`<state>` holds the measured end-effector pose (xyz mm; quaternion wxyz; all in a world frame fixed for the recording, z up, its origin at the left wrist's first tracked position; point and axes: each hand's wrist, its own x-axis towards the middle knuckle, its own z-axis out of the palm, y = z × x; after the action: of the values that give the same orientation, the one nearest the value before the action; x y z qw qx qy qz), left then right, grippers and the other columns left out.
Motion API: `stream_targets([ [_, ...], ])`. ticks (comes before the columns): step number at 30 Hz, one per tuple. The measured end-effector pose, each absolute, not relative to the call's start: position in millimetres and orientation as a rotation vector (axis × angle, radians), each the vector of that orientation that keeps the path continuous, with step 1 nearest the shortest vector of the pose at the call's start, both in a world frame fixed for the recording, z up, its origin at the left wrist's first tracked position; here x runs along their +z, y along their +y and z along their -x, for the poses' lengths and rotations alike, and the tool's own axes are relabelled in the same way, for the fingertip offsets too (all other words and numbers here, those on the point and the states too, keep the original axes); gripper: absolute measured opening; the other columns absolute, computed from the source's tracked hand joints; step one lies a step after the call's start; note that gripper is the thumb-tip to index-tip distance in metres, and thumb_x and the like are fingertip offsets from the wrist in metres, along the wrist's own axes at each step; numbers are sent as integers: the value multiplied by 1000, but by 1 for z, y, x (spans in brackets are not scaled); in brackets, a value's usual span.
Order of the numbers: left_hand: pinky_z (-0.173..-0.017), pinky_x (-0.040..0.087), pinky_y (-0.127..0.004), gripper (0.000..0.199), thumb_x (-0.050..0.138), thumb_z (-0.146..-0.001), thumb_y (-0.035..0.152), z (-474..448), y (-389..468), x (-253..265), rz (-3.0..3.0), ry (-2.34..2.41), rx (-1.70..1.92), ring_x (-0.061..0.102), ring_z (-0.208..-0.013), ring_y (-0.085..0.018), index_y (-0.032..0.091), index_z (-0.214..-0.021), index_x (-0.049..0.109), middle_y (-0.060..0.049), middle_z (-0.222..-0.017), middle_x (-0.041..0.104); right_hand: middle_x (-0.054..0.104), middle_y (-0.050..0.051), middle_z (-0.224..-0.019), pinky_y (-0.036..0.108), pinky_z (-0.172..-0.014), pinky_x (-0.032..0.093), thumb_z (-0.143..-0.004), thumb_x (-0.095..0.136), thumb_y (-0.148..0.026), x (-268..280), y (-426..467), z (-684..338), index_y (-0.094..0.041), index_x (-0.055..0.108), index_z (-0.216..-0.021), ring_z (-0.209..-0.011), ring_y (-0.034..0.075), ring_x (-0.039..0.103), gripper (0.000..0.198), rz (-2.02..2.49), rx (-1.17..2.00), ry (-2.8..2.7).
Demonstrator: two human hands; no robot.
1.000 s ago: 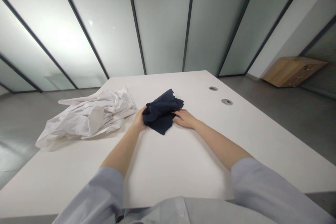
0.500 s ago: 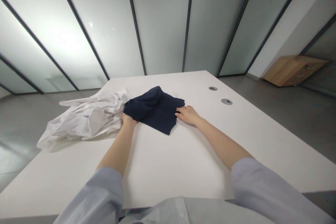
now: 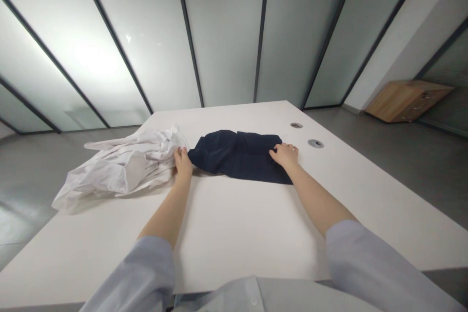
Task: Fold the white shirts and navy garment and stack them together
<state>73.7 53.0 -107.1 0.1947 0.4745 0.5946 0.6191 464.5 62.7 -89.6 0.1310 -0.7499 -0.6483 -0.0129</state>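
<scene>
A dark navy piece of clothing (image 3: 241,156) lies stretched sideways on the white table (image 3: 241,229), folded over itself and bunched at its left end. I cannot tell what kind of garment it is. My left hand (image 3: 183,163) pinches that left end, with its fingertips close to the white cloth. On the other side, my right hand (image 3: 286,155) grips the right end from above, fingers bent over the fabric. A crumpled white garment (image 3: 127,163) lies just left of my left hand, its outer part reaching over the table's left edge.
Two round cable holes, a far grommet (image 3: 296,125) and a nearer grommet (image 3: 316,143), sit in the tabletop at right. Frosted glass panels (image 3: 223,34) stand behind the table. A wooden cabinet (image 3: 405,101) is on the floor at far right.
The navy garment has been drawn out to the right and lies longer and straighter. My right hand has moved right with its end; my left hand has shifted slightly right and up.
</scene>
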Motion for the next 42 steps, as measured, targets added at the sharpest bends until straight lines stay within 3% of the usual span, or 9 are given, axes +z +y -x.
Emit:
stream_targets([
  [3,-105,40,-43,37,53,-86,39,-90,39,-101,-1720,1878,1575,55,-118,-27,18,-115,59,-13,-118,64,57,17,-133,51,-106,32,-86,51,-31,-96,65,-465,-17,67,-118,-126,34,47,38,2087,-33,-1947],
  [6,-100,43,-44,26,54,-84,33,-112,28,-98,-2159,1765,1049,61,-105,-28,20,-101,68,-11,-107,68,50,14,-143,43,-107,34,-87,47,-22,-99,66,-460,-16,60,-130,-132,30,43,45,1954,34,-2116],
  [10,-101,41,-46,28,54,-84,33,-127,23,-99,-2389,1748,716,58,-109,-28,21,-104,70,-10,-115,65,61,14,-131,40,-98,42,-85,49,-24,-91,62,-451,-15,67,-121,-118,31,56,41,1916,16,-2212],
  [14,-99,43,-42,31,50,-88,37,-124,25,-100,-2379,1702,736,59,-107,-26,22,-106,70,-8,-112,67,72,13,-109,38,-87,46,-86,49,-29,-79,52,-438,-19,73,-104,-99,28,64,32,1946,-49,-2153],
  [18,-98,43,-42,31,51,-88,38,-122,26,-99,-2378,1719,737,59,-106,-26,20,-105,70,-9,-112,67,74,11,-100,39,-85,45,-86,48,-32,-74,49,-428,-20,73,-96,-94,28,66,29,1991,-26,-2082],
  [23,-98,43,-43,30,51,-87,35,-125,24,-98,-2386,1729,735,59,-106,-27,20,-105,70,-10,-113,67,71,13,-107,39,-79,47,-83,53,-32,-75,77,-434,-21,72,-101,-98,30,65,28,1998,37,-2100],
  [29,-99,43,-41,30,52,-87,34,-125,24,-98,-2379,1724,737,59,-106,-25,21,-106,70,-9,-112,67,66,16,-119,43,-87,47,-86,52,-37,-79,117,-430,-18,67,-117,-106,31,61,40,2033,70,-2085],
  [36,-98,43,-43,29,53,-87,33,-127,23,-97,-2379,1743,721,59,-106,-27,20,-105,70,-10,-113,67,67,23,-106,51,-93,39,-90,45,-22,-86,126,-409,-12,74,-98,-109,36,55,33,2048,-51,-1928],
  [42,-100,42,-43,31,52,-88,34,-128,23,-98,-2370,1775,685,58,-109,-28,20,-110,68,-10,-115,65,63,24,-113,51,-94,37,-92,38,-19,-64,124,-405,-8,69,-105,-109,36,53,36,1936,-142,-1845],
])
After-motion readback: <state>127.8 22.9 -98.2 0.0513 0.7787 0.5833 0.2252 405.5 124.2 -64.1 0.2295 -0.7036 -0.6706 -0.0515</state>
